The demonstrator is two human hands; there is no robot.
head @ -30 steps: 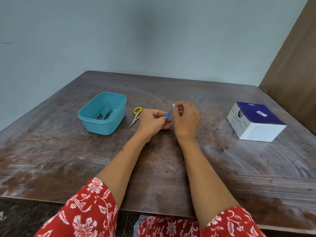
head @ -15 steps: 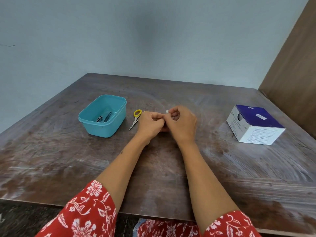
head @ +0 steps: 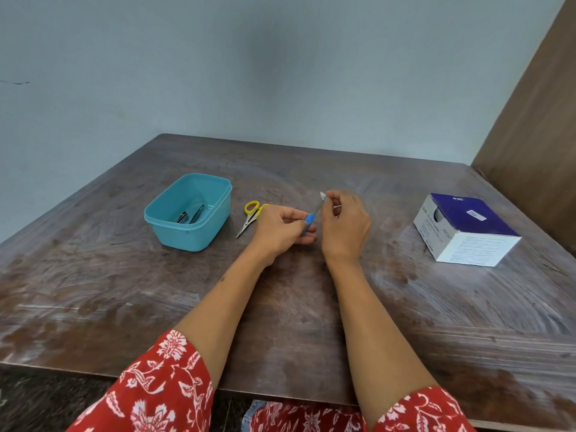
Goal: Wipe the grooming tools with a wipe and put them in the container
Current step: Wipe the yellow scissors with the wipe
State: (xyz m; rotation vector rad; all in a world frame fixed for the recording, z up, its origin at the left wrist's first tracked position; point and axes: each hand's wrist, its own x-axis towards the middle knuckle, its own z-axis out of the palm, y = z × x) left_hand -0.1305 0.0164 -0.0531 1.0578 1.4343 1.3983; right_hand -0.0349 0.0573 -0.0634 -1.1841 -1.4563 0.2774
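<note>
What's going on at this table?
A person is cleaning a small blue-handled tool: the left hand holds its handle while the right hand pinches a white wipe at its tip. Two tools already lie in the teal container; yellow scissors wait beside it.

A dark brown wooden table (head: 311, 322) fills the lower half of the view, its top worn, with pale swirling smears and reddish patches across the grain. Behind the table rises a plain pale blue-grey wall (head: 249, 73), evenly lit, darker toward its middle, with a small dark mark at its far left. To the right of the table stands a brown wooden panel (head: 536, 113), meeting the wall at a slanting edge. Below the table's near edge, at the left, a strip of dark speckled floor (head: 46, 397) shows.
</note>
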